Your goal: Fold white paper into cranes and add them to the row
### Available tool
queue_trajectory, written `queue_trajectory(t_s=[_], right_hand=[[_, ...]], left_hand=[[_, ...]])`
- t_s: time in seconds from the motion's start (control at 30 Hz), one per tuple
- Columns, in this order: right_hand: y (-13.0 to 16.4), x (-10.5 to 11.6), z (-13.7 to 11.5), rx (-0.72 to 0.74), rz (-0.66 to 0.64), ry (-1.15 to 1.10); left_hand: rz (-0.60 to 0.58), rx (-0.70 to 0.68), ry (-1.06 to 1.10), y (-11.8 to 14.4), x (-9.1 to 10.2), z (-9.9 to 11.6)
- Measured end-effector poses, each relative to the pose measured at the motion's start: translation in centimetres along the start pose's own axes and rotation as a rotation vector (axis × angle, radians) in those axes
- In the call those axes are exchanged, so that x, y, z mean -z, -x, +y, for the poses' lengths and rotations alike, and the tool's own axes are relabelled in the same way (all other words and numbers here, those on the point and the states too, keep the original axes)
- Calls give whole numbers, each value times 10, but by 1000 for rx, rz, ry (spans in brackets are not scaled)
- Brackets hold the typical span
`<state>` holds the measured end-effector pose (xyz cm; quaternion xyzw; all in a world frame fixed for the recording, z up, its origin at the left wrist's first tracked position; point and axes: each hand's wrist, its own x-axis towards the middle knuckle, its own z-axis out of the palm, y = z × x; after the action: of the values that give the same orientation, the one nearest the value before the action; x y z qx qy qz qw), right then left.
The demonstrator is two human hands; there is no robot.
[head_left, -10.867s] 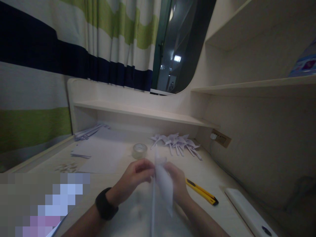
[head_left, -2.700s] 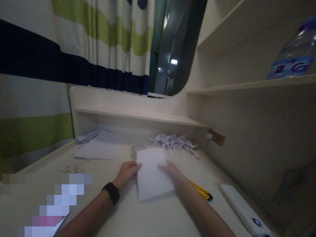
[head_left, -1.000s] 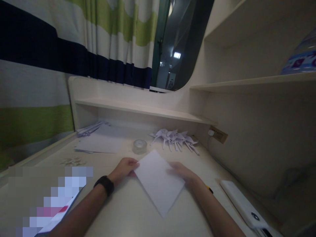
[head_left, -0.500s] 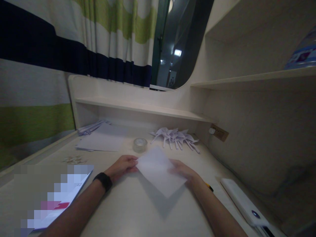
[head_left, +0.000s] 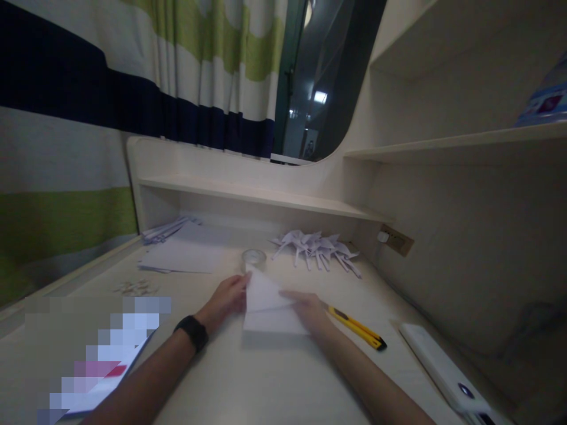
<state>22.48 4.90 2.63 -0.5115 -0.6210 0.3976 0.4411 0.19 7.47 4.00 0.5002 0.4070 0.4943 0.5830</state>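
Both hands pinch a white paper sheet [head_left: 268,307] flat on the desk [head_left: 274,383]: left hand [head_left: 225,300] at its nine o'clock edge, right hand [head_left: 308,310] at three (yellow utility knife [head_left: 357,327] just beyond).

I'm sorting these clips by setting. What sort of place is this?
Probably a bedroom or dorm study nook: a built-in desk with shelves, a striped curtain beside a window, and folded paper shapes.
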Motion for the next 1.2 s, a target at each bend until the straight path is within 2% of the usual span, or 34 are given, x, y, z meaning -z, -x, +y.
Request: queue_trajectory(t_s=[0.1, 0.17, 0.27, 0.33, 0.47, 0.53, 0.6, 0.67, 0.77, 0.97, 1.1, 1.2], right_hand=[[4, -6, -4, 19, -17, 22], [5, -5, -5, 15, -84, -14], [1, 3, 0, 37, -283, -232], [-3, 8, 5, 5, -340, -407], [-5, 8, 13, -116, -251, -510], [-1, 2, 10, -119, -243, -479], [5, -6, 4, -79, -244, -440], [9, -13, -2, -54, -203, -413], [10, -19, -6, -85, -54, -392], [6, -15, -4, -118, 223, -394], [5, -15, -6, -124, 318, -407], [4, -18, -7, -116, 336, -449]], left_hand=[[-7, -58, -52, 2, -5, -2], [24, -63, -77, 3, -5, -2], [57, -63, -145, 5, -6, 2], [33, -82, -192, 6, -8, 2], [-152, -145, -324, 8, -18, -9], [-241, -168, -407, 9, -25, -19], [-282, -177, -461, 11, -31, -27], [-267, -201, -493, 12, -35, -32], [-193, -276, -485, 15, -38, -33], [-102, -324, -505, 22, -39, -31], [-118, -420, -535, 22, -40, -31], [-109, -399, -574, 21, -39, -30]])
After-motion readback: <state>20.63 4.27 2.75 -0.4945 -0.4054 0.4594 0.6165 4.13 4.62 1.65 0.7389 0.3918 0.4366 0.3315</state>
